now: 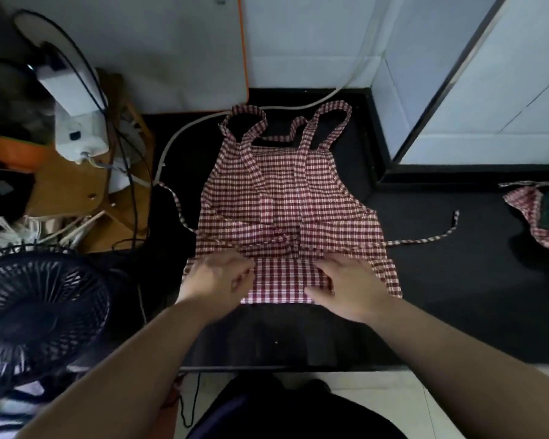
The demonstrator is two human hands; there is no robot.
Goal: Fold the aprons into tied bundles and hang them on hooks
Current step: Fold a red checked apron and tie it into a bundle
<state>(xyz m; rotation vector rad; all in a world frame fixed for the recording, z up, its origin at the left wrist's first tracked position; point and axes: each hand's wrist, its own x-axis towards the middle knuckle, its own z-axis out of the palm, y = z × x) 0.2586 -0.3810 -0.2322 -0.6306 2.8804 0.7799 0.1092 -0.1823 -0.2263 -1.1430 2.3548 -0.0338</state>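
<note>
Apron [286, 191] lies flat on the black counter [441, 280], bib away from the person, neck straps [330, 122] looped at the far end, waist ties [425, 239] trailing out to both sides. The near hem is turned up into a fold. Left hand [217, 280] sits on the fold's left end, fingers curled onto the cloth; looks like a pinch on the edge but it's blurred, can't tell for sure. Right hand [349, 283] rests on the right end, fingers bent over the fold, thumb out toward the middle, more pressing than pinching. Judgement: thin woven gingham, light, limp, not slippery on this surface; holds a crease only if pressed, so take it at both ends of the fold and roll or fold evenly, keeping the ties free for the knot. Ties are narrow and will snag or twist easily. Second checked cloth [533, 217] is bunched at the right edge of the counter, well apart, probably another apron. Fan [35, 312] at left, near the counter edge. No readable labels, brands or writing anywhere in view.
</note>
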